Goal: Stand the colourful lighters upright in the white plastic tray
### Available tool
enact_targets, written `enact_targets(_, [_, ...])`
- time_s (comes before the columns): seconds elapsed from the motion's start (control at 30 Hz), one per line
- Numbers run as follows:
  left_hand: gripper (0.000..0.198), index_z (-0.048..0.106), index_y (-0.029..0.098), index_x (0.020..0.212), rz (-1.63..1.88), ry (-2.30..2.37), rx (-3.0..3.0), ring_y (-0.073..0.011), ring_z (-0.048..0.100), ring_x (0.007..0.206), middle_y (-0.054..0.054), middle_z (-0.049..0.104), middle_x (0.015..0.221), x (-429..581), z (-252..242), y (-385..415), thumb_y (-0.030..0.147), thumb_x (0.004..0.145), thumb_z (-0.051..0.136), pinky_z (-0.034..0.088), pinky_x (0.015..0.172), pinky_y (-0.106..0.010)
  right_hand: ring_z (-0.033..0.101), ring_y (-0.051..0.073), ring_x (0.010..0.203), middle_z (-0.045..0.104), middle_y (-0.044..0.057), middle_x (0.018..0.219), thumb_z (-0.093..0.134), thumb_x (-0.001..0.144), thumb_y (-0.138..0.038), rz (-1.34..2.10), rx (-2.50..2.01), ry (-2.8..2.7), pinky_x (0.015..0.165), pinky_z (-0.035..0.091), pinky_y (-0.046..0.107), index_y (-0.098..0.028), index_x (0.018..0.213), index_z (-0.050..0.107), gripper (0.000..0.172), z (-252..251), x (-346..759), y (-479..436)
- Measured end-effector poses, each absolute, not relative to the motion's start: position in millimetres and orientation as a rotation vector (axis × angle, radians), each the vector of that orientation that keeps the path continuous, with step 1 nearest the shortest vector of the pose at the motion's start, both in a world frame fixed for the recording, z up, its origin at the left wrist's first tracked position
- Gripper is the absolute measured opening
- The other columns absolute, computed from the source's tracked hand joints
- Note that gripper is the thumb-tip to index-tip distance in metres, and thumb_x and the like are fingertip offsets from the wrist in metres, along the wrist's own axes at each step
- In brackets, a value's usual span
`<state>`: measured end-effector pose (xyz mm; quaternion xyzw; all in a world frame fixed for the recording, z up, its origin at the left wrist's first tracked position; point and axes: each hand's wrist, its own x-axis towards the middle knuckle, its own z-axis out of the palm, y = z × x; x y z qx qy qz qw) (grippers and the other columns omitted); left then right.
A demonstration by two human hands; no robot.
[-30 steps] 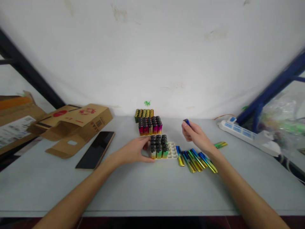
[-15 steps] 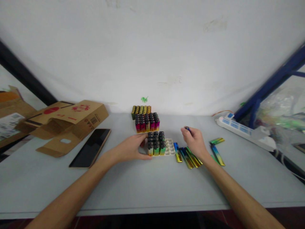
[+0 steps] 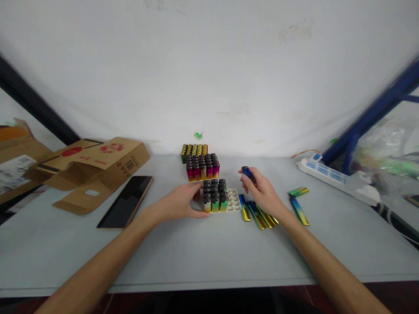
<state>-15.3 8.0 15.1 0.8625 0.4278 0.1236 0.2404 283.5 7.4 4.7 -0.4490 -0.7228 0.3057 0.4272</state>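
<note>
Upright black-topped lighters (image 3: 215, 196) fill the left part of a white tray (image 3: 233, 200) with round holes; open holes show on its right side. My left hand (image 3: 183, 201) grips the tray's left end, its thumb at the front corner and its fingers bent behind the lighters. A dark blue lighter (image 3: 246, 172) stands out from the fingertips of my right hand (image 3: 260, 187), pinched just above the table, right of the tray. Beneath and beside that hand, several shiny blue-and-gold lighters (image 3: 257, 215) lie flat, partly hidden by it.
Behind the tray stand a block of purple-and-yellow lighters (image 3: 203, 171) and a yellow-topped block (image 3: 194, 151). A phone (image 3: 126, 202) and an opened cardboard box (image 3: 108, 162) are at left. Two loose lighters (image 3: 299, 210) and a white power strip (image 3: 337, 179) lie at right.
My right hand has moved left toward the tray, and more of the blue lighter in its fingers shows. The left hand and the tray have stayed in place.
</note>
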Motion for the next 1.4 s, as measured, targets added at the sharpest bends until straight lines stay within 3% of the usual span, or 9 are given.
enact_targets(0.13, [0.05, 0.063, 0.018, 0.107, 0.349, 1.127, 2.346, -0.0231, 0.065, 0.084, -0.005, 0.071, 0.099, -16, 17, 9, 0.053, 0.076, 0.083, 0.051, 0.075, -0.031, 0.068, 0.025, 0.1, 0.069, 0.012, 0.112, 0.058, 0.103, -0.047, 0.687, -1.035, -1.909, 0.087, 0.059, 0.041, -0.021, 0.118, 0.074, 0.034, 5, 284, 9])
enact_targets(0.37, [0.043, 0.062, 0.018, 0.098, 0.361, 1.105, 2.306, -0.0206, 0.063, 0.077, -0.002, 0.069, 0.091, -16, 22, 9, 0.045, 0.073, 0.084, 0.049, 0.07, -0.029, 0.074, 0.027, 0.106, 0.081, 0.008, 0.111, 0.077, 0.093, -0.043, 0.929, -0.989, -1.78, 0.1, 0.057, 0.042, -0.021, 0.106, 0.081, 0.026, 5, 277, 6])
enact_targets(0.57, [0.042, 0.063, 0.019, 0.101, 0.373, 1.095, 2.322, -0.0209, 0.064, 0.078, -0.002, 0.071, 0.094, -16, 21, 8, 0.042, 0.073, 0.084, 0.049, 0.07, -0.028, 0.077, 0.026, 0.092, 0.083, 0.006, 0.103, 0.077, 0.092, -0.043, 0.907, -1.057, -1.812, 0.087, 0.06, 0.038, -0.02, 0.108, 0.081, 0.028, -7, 267, 8])
enact_targets(0.7, [0.043, 0.064, 0.018, 0.104, 0.368, 1.105, 2.33, -0.0218, 0.065, 0.08, -0.004, 0.072, 0.096, -15, 22, 8, 0.042, 0.074, 0.083, 0.05, 0.072, -0.03, 0.076, 0.023, 0.082, 0.082, 0.004, 0.091, 0.07, 0.097, -0.033, 0.766, -1.101, -2.005, 0.078, 0.058, 0.034, -0.02, 0.106, 0.079, 0.019, -8, 263, 10])
enact_targets(0.9, [0.042, 0.064, 0.018, 0.102, 0.363, 1.111, 2.338, -0.0217, 0.065, 0.079, -0.003, 0.072, 0.094, -15, 23, 7, 0.042, 0.073, 0.083, 0.05, 0.072, -0.03, 0.079, 0.025, 0.093, 0.082, 0.006, 0.097, 0.068, 0.097, -0.023, 0.668, -1.152, -2.135, 0.084, 0.056, 0.033, -0.02, 0.103, 0.075, 0.009, -2, 260, 10])
enact_targets(1.0, [0.043, 0.063, 0.019, 0.101, 0.373, 1.12, 2.34, -0.022, 0.066, 0.079, -0.003, 0.072, 0.095, -15, 21, 7, 0.044, 0.073, 0.083, 0.05, 0.072, -0.03, 0.078, 0.026, 0.098, 0.082, 0.008, 0.106, 0.066, 0.1, -0.027, 0.658, -1.127, -2.217, 0.088, 0.057, 0.037, -0.02, 0.116, 0.073, 0.019, 1, 264, 8])
enact_targets(1.1, [0.044, 0.063, 0.019, 0.103, 0.376, 1.126, 2.35, -0.0231, 0.067, 0.082, -0.005, 0.073, 0.098, -16, 19, 8, 0.045, 0.073, 0.082, 0.051, 0.074, -0.031, 0.074, 0.027, 0.114, 0.077, 0.012, 0.126, 0.06, 0.105, -0.035, 0.564, -1.089, -2.28, 0.102, 0.055, 0.041, -0.019, 0.137, 0.064, 0.036, 5, 277, 7])
enact_targets(1.17, [0.045, 0.063, 0.019, 0.105, 0.382, 1.12, 2.36, -0.0236, 0.068, 0.084, -0.005, 0.073, 0.1, -16, 17, 8, 0.046, 0.073, 0.081, 0.052, 0.075, -0.031, 0.071, 0.027, 0.12, 0.075, 0.012, 0.131, 0.054, 0.107, -0.034, 0.483, -1.117, -2.285, 0.108, 0.052, 0.043, -0.019, 0.136, 0.064, 0.034, 10, 290, 8])
enact_targets(1.4, [0.044, 0.061, 0.02, 0.1, 0.376, 1.183, 2.38, -0.0259, 0.068, 0.084, -0.007, 0.073, 0.099, -13, 16, 5, 0.044, 0.07, 0.081, 0.053, 0.077, -0.034, 0.072, 0.026, 0.086, 0.073, 0.011, 0.098, 0.064, 0.101, -0.031, 0.302, -1.428, -2.365, 0.086, 0.056, 0.041, -0.017, 0.115, 0.075, 0.022, 14, 329, 17])
